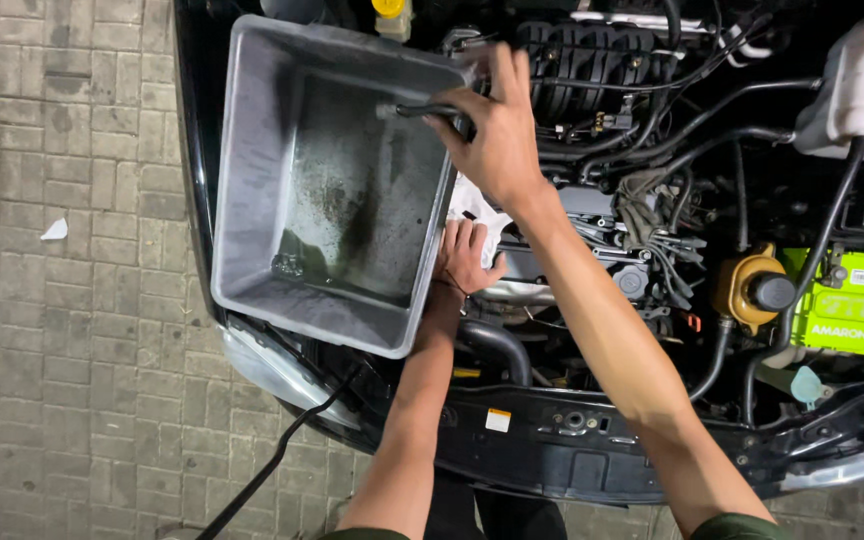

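Right hand (497, 130), upper centre of frame, had its fingers curled shut around a dark hose (430, 111) whose open end hung over the grey plastic tub (252, 150). Tub sat tilted on the left edge of the engine bay, a little dark liquid pooled in its lower corner. Left hand (464, 257), mid-frame, pressed the tub's right wall with fingers spread, gripping nothing; a white rag (472, 200) lay just above it. Green battery (852, 305) at far right.

Risk, as judged: tub only braced by 1 open hand, so a slip could tip it onto the paving (72, 300). Hose end could drift off the rim and drip onto engine parts.
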